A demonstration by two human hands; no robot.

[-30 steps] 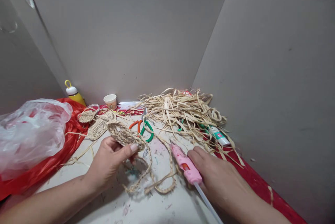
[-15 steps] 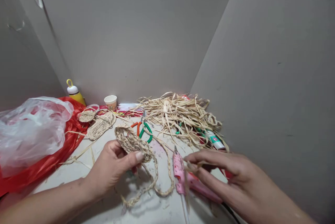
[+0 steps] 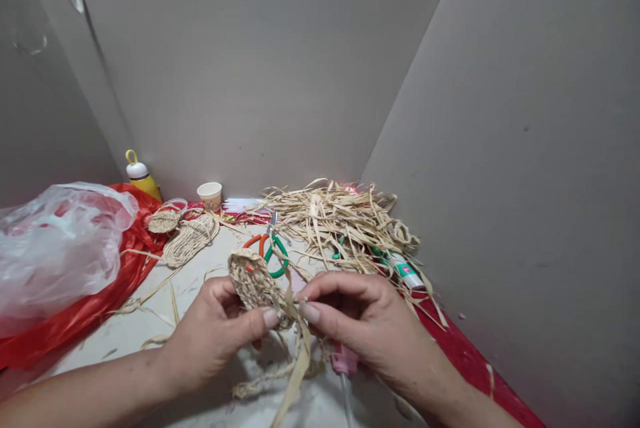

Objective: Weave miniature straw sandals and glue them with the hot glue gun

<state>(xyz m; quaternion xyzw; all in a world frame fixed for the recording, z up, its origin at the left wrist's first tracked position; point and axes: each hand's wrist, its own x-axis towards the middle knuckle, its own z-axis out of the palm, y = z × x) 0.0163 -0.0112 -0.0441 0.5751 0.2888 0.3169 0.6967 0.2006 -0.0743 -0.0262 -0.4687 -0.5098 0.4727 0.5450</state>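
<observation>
Grey walls [image 3: 280, 68] enclosing close work: pinching near, pulling gently

Pale and littered, the bench [image 3: 195, 285] is carrying a heap of raffia strips [image 3: 325, 221] at its back. Nearer, around its middle, the left hand [image 3: 215, 328] is holding the braided raffia piece [image 3: 263, 295] aloft, tilted, clamping its lower end between thumb and fingers. The right hand [image 3: 370, 328] is pinching narrowly at that same end, probably on a fine strand; exactly which, I cannot tell. One loose strip [image 3: 297, 375] is dangling between the hands, and a braid tail [image 3: 260, 385] is trailing below.

Doing this well is likely depending on a firm left grip close to the pinch, so the plait is not twisting under tension. Short, gentle pulls should be sparing the dry fibre. Behind the right hand, the pink glue gun [image 3: 345, 360] is lying with its nozzle hidden; since it may be hot, fingers should be staying clear.
</observation>
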